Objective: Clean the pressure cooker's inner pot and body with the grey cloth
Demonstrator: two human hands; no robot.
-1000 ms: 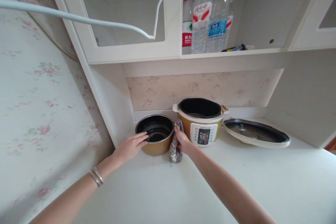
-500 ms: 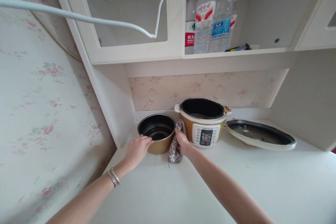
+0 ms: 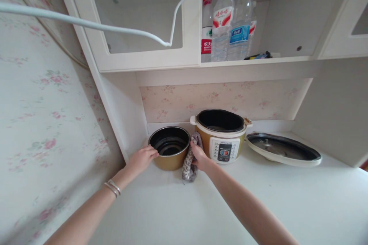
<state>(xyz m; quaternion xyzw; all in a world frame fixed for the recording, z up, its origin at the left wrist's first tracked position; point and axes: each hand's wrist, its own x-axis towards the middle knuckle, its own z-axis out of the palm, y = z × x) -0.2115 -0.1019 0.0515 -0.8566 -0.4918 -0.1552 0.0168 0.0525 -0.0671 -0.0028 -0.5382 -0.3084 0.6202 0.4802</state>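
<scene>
From my head view, my left hand (image 3: 140, 161) is at the near left rim of the gold pot (image 3: 169, 163), its fingers close together and bent over the edge; I can't tell whether the thumb closes against the outside. My right hand (image 3: 201, 157) has its fingers closed on a bunched grey patterned cloth (image 3: 189, 170), which lies against the pot's right side. The pot stands upright on the white bench (image 3: 215, 206), open at the top, its dark inside showing. Just to its right, beyond the cloth, I see the cooker (image 3: 204, 138), gold with a white rim and a front control panel (image 3: 224, 150), also open and black inside. Further right, the oval lid (image 3: 283, 150) lies with its dark inner side up. Above, plastic bottles (image 3: 225, 26) stand on the shelf of the white cabinet (image 3: 138, 62), and a pale bent rod (image 3: 115, 29) crosses my view at upper left. Two silvery bangles (image 3: 112, 188) circle my left wrist.
</scene>
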